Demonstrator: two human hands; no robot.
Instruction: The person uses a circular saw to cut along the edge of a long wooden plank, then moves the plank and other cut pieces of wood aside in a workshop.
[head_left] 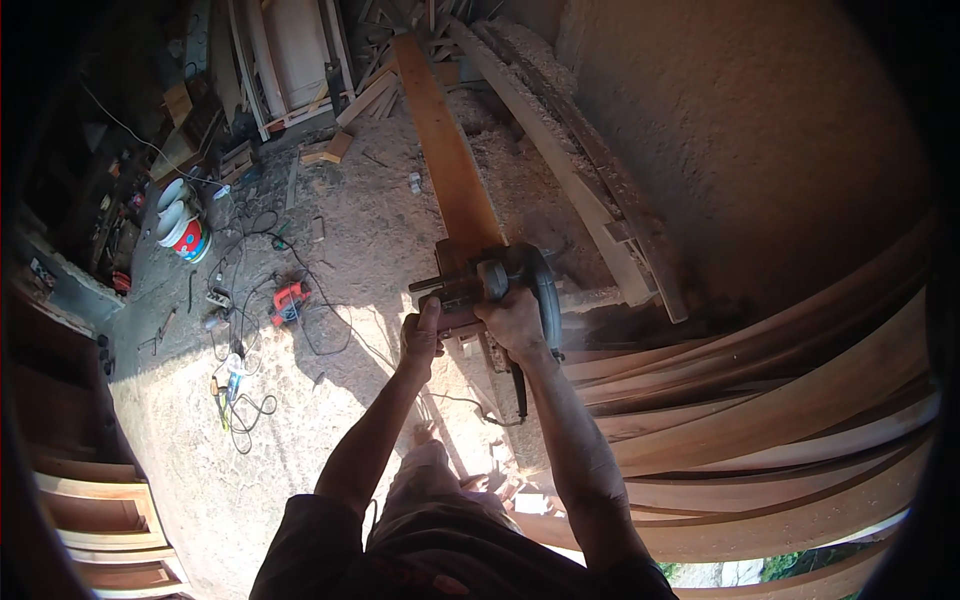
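Observation:
A dark circular saw (541,278) with a grey rounded guard rests on a long orange-brown plank (438,135), which stretches away from me toward the far wall. My right hand (514,322) is wrapped round the saw's handle, just left of the guard. On the saw's left side, my left hand (424,338) is closed with its thumb up, gripping the tool's side near the plank's edge. The saw's body and my fingers hide the blade and the plank beneath it. A dark cord hangs from the saw toward me.
Long boards (780,420) lie stacked at my right. Two rough beams (570,170) run along the wall. On the floor at left are a red power tool (289,301), tangled cables (240,400) and stacked buckets (184,232). Wood offcuts (370,97) lie at the far end.

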